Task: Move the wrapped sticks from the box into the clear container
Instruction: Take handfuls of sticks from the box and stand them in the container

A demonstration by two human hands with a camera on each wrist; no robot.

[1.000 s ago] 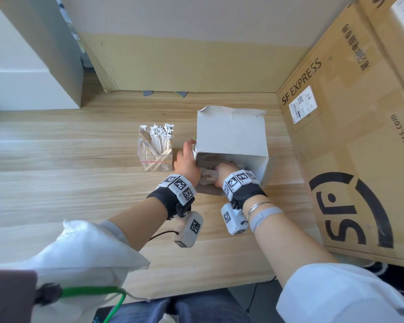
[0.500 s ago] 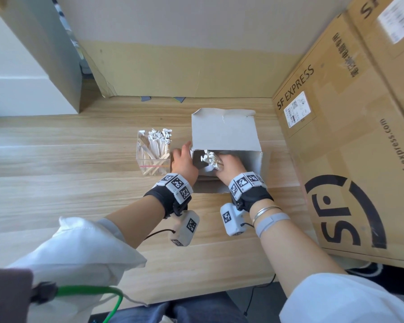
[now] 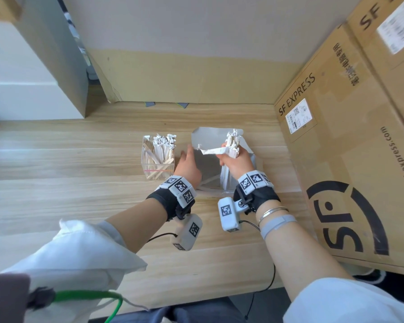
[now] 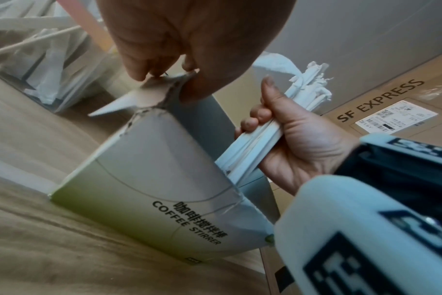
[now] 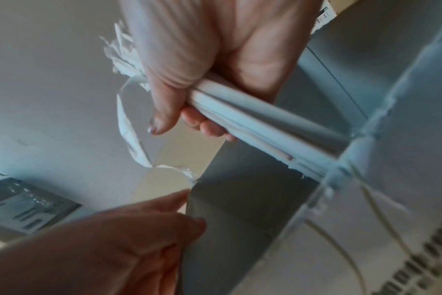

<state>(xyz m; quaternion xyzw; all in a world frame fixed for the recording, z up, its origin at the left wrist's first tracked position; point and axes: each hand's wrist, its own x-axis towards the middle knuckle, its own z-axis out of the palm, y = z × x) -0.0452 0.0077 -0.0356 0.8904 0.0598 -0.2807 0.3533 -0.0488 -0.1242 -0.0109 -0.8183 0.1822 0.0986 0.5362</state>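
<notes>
Gripping one bundle of wrapped sticks (image 3: 233, 145), the right hand (image 3: 234, 162) holds it upright above the open box (image 3: 205, 142); fingers and thumb curl tight round the bundle's middle, per both wrist views. Bundle count unclear, too many packed together to count; lower ends still dip inside the box mouth in the left wrist view. One torn white paper strip (image 3: 211, 151) sticks out leftward from that fist.

Left hand (image 3: 187, 164) sits at the box's left edge: thumb and fingertips pinch the torn top corner of the box wall (image 4: 162, 87). One box only, printed COFFEE STIRRER, standing on the wooden table (image 3: 68, 190).

One clear container (image 3: 158, 160) stands just left of the box, close to the left hand, not touching it. It's already packed with wrapped sticks standing on end, white wrapper tips sticking above the rim; number can't be counted.

Two big SF EXPRESS cartons (image 3: 350, 141) stand on the right, stacked or side by side, can't tell. One wrist camera unit under each wrist, two total.
</notes>
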